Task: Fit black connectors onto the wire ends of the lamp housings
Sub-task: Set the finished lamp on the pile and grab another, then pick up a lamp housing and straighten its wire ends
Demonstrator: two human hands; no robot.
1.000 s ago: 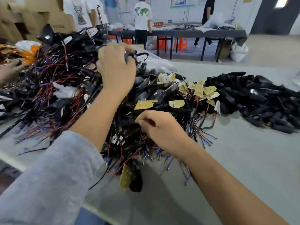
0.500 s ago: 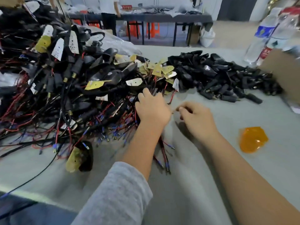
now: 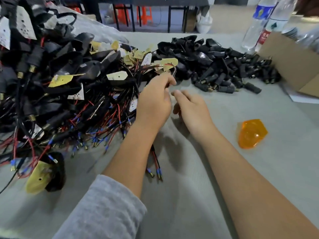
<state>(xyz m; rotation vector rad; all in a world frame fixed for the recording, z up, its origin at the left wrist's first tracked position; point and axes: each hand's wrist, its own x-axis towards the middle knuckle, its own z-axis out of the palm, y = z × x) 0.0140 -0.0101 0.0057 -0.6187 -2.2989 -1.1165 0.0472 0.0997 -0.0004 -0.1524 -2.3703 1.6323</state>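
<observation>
Your left hand [image 3: 154,104] sits at the right edge of the lamp housing pile [image 3: 57,80], fingers curled around a thin wire [image 3: 173,73] that runs up toward a yellow-backed housing [image 3: 170,63]. Red and black leads [image 3: 156,163] with blue-sleeved terminals trail out from under your left forearm onto the grey table [image 3: 259,169]. Your right hand [image 3: 191,107] is just beside the left, fingers loosely curled; can't tell whether it's holding anything. The black connectors [image 3: 222,66] are heaped beyond both hands, apart from them, next to a cardboard box [image 3: 293,62]. An orange lens [image 3: 251,133] lies alone to the right of your right forearm. Plastic bottles [image 3: 269,19] stand behind the box.
</observation>
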